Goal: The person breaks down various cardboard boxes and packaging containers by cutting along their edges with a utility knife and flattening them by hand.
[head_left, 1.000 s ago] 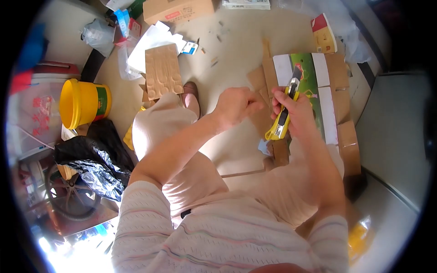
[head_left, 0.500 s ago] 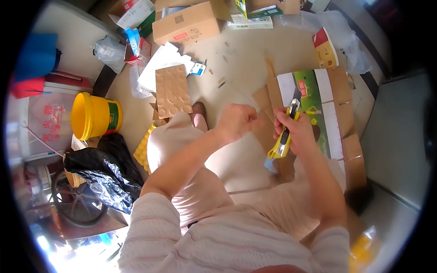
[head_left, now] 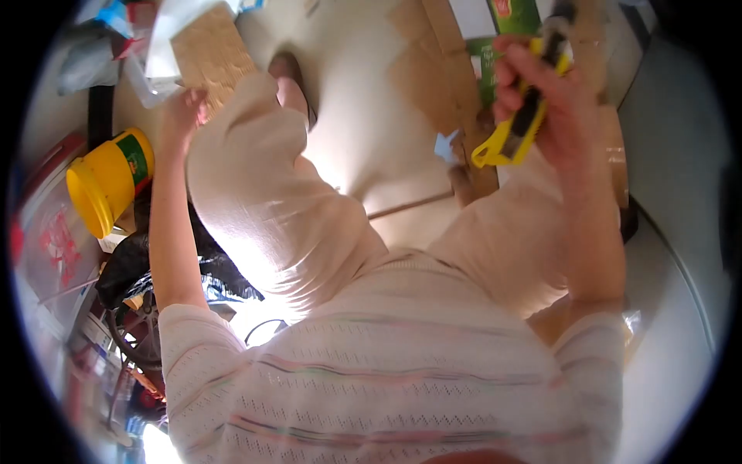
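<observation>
My right hand (head_left: pixel 560 100) is wrapped around a yellow and black utility knife (head_left: pixel 510 127), its blade end pointing up and away from me. Below the knife lies a flattened cardboard box (head_left: pixel 448 69) with green and white printed panels. Over on the left, my left hand (head_left: pixel 185 116) reaches down past my knee to the lower edge of an embossed brown cardboard sheet (head_left: pixel 212 58). Its fingers look curled in and somewhat blurred; what they hold, if anything, is hidden. White sheets (head_left: pixel 162 50) stick out beside the brown one.
A yellow bucket (head_left: pixel 97 185) with a green label lies left of my forearm, near a black plastic bag (head_left: pixel 127 267) and a wheel (head_left: pixel 127 340). A light blue scrap (head_left: pixel 446 145) sits by the box edge. A grey panel (head_left: pixel 672 162) bounds the right side.
My left hand has swung from the middle, near the knife, to the cardboard sheet at left. The knife stays in my right hand. The whole view has tilted closer to my body.
</observation>
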`<act>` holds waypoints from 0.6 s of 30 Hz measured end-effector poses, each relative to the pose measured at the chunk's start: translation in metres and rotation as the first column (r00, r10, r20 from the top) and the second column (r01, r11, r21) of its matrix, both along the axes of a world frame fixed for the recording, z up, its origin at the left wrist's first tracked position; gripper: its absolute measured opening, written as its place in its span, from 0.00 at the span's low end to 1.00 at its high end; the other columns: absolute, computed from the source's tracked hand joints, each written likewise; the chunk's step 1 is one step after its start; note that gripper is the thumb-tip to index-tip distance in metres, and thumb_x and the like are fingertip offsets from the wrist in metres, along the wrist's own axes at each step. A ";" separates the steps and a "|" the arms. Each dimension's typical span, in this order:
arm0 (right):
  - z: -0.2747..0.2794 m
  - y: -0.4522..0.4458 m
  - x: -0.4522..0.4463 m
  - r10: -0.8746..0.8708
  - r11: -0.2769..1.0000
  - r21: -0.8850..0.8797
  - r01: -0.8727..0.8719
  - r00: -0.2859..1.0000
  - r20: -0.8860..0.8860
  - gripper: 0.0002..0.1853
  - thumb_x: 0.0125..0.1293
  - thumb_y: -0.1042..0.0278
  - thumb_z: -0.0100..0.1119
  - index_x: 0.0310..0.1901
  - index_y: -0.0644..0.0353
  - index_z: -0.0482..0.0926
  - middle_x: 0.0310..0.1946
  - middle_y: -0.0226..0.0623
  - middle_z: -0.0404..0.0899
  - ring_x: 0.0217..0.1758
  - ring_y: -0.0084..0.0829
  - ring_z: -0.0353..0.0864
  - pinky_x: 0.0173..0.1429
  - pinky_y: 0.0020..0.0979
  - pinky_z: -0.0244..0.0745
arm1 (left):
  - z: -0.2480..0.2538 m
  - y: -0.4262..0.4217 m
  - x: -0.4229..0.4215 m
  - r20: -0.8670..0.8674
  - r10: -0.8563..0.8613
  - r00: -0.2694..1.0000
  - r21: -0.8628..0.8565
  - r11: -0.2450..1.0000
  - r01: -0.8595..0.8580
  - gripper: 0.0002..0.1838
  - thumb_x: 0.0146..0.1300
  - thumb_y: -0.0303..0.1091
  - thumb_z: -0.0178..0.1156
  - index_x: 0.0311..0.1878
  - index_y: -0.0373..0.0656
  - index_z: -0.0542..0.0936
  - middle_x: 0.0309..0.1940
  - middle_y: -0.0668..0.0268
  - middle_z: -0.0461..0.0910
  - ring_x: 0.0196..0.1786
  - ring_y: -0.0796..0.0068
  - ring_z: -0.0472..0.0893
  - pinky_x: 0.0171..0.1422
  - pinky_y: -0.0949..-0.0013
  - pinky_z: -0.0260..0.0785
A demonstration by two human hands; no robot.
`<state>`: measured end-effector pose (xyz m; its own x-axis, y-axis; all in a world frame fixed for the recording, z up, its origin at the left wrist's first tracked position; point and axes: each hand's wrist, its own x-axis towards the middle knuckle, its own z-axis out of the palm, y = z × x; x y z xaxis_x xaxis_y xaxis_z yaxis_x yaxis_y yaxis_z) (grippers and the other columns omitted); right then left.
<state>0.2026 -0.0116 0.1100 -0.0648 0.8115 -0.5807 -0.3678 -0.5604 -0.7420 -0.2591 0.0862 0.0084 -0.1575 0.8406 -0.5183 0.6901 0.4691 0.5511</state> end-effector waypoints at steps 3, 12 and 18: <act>-0.005 -0.008 0.006 0.013 0.998 -0.059 -0.012 1.000 0.012 0.11 0.65 0.69 0.48 0.46 0.64 0.71 0.25 0.30 0.70 0.22 0.18 0.65 0.27 0.23 0.63 | -0.057 -0.073 -0.042 -0.074 0.124 0.990 -0.242 0.960 -0.138 0.17 0.61 0.42 0.52 0.44 0.37 0.75 0.38 0.63 0.77 0.40 0.82 0.74 0.41 0.78 0.68; -0.050 0.010 0.046 -0.064 0.936 -0.339 0.097 0.992 0.107 0.12 0.65 0.68 0.47 0.47 0.63 0.69 0.25 0.30 0.68 0.21 0.18 0.66 0.28 0.24 0.65 | -0.179 -0.211 0.002 -0.046 0.104 0.994 -0.736 0.669 -0.104 0.14 0.60 0.39 0.54 0.42 0.37 0.76 0.35 0.63 0.78 0.37 0.80 0.75 0.39 0.77 0.69; -0.050 0.017 0.079 -0.071 0.925 -0.372 0.081 0.997 0.039 0.11 0.66 0.66 0.47 0.47 0.61 0.68 0.24 0.30 0.68 0.20 0.18 0.65 0.26 0.24 0.65 | -0.183 -0.214 0.028 -0.029 0.061 0.998 -0.799 0.598 -0.059 0.13 0.58 0.37 0.56 0.41 0.37 0.77 0.33 0.63 0.79 0.35 0.79 0.76 0.38 0.76 0.70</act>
